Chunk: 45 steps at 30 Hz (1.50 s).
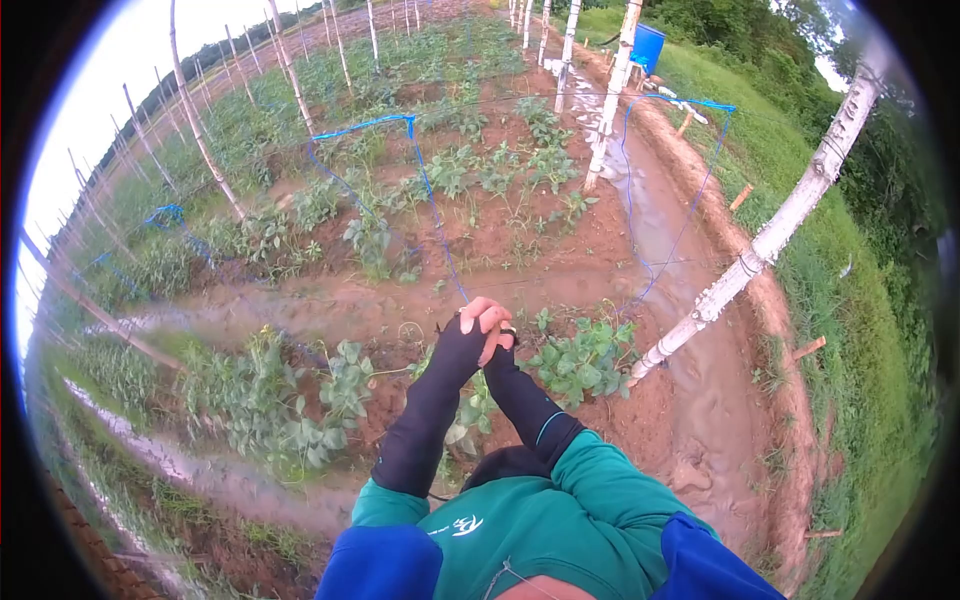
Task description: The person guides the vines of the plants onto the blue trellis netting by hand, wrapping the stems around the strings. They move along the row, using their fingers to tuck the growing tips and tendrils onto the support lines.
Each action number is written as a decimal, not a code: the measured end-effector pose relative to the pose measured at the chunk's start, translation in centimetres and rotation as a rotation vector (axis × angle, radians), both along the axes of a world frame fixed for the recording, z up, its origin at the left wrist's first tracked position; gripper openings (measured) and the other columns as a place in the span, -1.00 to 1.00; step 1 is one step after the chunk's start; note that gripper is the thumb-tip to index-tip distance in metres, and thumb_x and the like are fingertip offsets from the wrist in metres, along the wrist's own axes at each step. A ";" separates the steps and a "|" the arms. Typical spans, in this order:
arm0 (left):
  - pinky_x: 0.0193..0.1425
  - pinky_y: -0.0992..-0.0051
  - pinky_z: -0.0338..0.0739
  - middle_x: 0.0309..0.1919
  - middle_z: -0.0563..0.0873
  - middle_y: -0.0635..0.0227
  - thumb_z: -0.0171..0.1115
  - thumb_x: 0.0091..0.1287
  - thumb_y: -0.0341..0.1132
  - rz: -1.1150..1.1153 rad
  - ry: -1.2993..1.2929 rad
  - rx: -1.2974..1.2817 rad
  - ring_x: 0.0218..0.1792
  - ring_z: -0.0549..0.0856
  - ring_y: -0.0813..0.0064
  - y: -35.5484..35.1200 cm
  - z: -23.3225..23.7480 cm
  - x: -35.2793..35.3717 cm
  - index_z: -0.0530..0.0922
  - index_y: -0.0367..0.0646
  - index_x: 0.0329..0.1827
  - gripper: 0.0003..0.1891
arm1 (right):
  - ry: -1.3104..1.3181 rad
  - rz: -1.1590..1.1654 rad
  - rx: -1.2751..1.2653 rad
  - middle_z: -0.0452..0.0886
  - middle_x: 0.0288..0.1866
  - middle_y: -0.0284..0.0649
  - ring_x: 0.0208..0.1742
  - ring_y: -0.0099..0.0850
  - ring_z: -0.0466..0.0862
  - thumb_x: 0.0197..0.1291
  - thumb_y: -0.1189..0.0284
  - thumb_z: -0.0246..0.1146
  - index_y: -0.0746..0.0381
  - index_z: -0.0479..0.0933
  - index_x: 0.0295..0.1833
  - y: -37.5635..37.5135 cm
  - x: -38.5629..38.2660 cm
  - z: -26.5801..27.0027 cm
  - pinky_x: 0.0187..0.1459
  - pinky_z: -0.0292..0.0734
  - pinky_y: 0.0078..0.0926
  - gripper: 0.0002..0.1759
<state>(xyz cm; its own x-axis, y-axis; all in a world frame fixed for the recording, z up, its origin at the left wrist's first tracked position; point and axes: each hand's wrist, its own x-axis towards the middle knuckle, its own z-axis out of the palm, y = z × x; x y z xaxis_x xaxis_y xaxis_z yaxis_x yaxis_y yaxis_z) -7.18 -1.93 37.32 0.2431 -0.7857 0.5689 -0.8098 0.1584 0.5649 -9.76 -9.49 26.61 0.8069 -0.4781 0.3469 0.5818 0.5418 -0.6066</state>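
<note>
1. The field (560,270) is the biggest thing I can see. Its far rows are tiny and blurry, and black round edges cut off the corners.
2. A grassy bank (850,400) goes up my right side, and the round edge cuts it off.
3. A muddy ditch (700,420) runs beside the bank. Its water is brown, so I can't see the bottom.
4. A thick white post (760,250) leans on the right. Its foot is by the leaves, and its top gets lost near the dark edge.
5. The green shirt (500,515) fills the bottom, and its lower part is cut off.
6. A leafy plant (585,362) grows just past the hands, to the right. Arms hide part of the green behind them.
7. A blue barrel (647,48) stands far away, with a post in front of part of it.
8. The left hand (480,316) and right hand (506,338) are close together, fingers bent. They cover each other, so I can't tell how far open each grip is.
9. The blue string (436,215) is thinnest. It comes down to the left fingers and disappears there. I can't tell which grip has it, if either.
</note>
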 end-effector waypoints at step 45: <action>-0.19 0.57 0.45 -0.35 0.49 0.39 0.01 0.10 -0.46 0.242 1.726 -0.187 -0.33 0.49 0.57 -22.1 -26.1 -11.0 0.38 -0.18 -0.20 -0.81 | 1.385 -0.187 0.146 0.52 -0.32 -0.22 -0.33 -0.56 0.51 0.06 0.51 0.04 0.24 0.26 0.03 -11.2 -39.6 -24.5 -0.38 0.36 -0.69 -0.63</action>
